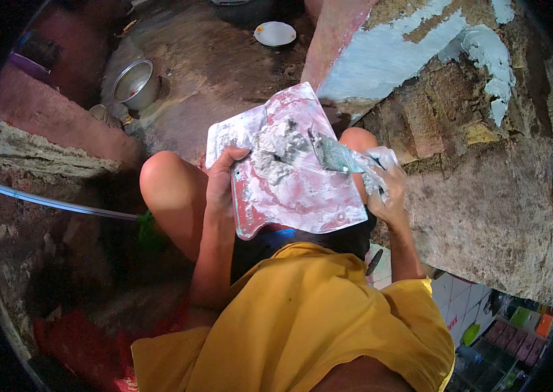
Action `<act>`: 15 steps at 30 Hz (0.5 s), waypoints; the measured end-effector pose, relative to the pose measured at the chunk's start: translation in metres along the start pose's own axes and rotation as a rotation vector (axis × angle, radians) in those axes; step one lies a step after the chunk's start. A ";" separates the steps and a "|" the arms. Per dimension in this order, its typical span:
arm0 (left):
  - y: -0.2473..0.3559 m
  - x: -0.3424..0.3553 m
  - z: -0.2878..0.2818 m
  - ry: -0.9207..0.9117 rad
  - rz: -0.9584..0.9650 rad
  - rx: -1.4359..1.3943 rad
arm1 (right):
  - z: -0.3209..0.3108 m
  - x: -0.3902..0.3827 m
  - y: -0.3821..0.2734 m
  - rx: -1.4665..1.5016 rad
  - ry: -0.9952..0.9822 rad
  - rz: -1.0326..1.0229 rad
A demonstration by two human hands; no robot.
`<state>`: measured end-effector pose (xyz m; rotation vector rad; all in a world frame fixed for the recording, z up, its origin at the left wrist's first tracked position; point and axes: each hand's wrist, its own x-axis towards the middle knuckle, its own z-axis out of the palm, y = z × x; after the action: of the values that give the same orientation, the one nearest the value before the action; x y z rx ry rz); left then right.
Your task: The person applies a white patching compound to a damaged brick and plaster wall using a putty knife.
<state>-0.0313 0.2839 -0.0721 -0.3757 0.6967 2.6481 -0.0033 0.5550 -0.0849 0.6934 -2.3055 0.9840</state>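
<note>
A flat reddish board (302, 202), smeared with white paste, lies across my lap. My left hand (224, 176) grips its left edge, with the thumb on top and the fingers hidden underneath. A lumpy heap of wet white plaster (275, 153) sits on the middle of the board. In my right hand (387, 189) is a putty knife (334, 155), its blade coated with plaster and touching the board beside the heap. White paste also covers some of the fingers of that hand.
To my right rises a rough wall (459, 189) with a patch of pale plaster (387, 55). A metal pot (136, 85) and a white plate (275, 34) stand on the floor ahead. A pale blue hose (54, 202) runs in from the left.
</note>
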 end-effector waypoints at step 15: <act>0.014 0.007 -0.038 0.128 0.175 0.074 | -0.061 -0.048 0.013 0.354 -0.044 0.914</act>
<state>-0.0370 0.2551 -0.1009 -0.4872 0.9025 2.7703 0.0394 0.6207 -0.0863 -0.2966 -2.5220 1.8023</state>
